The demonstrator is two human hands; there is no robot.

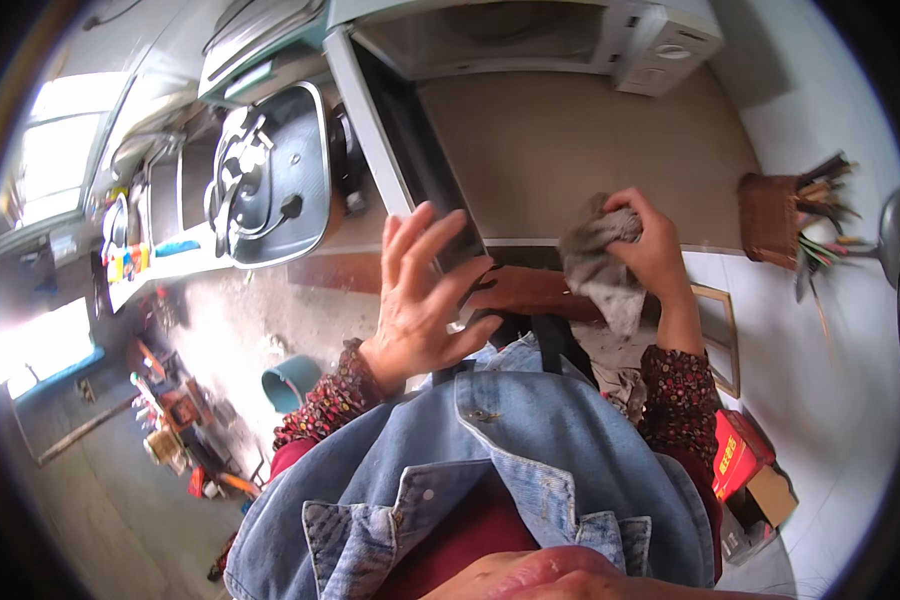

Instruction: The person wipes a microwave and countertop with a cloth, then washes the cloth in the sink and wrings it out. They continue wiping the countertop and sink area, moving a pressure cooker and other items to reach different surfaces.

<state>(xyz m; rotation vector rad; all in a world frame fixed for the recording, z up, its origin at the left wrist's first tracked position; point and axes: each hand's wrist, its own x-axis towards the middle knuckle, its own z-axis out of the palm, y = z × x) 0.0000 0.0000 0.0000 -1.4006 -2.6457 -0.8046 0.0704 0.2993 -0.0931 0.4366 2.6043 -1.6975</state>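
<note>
Your right hand (652, 248) is closed around the cloth (592, 250), with the thumb and curled fingers gripping its bunched upper part. The cloth is grey-beige, crumpled and deeply creased, darker at the top, with a paler tail hanging below your grip. It is at the near edge of the brown surface (570, 160), toward the right. Your left hand (422, 295) is spread wide, the fingers well apart, with nothing in it, left of the cloth.

On the far left you have a dark grey, round-cornered basin (310, 170); shiny pieces (245, 180) crowd its left side, too glared to tell apart. To your right, a reddish-brown woven basket (765, 215) holds a bundle of utensils (825, 190), their dark, pale and green ends sticking out rightward. Near left, a teal bucket (308, 378) stands on the floor; you can't tell its contents. Near right is a red box (738, 455), its inside hidden.
</note>
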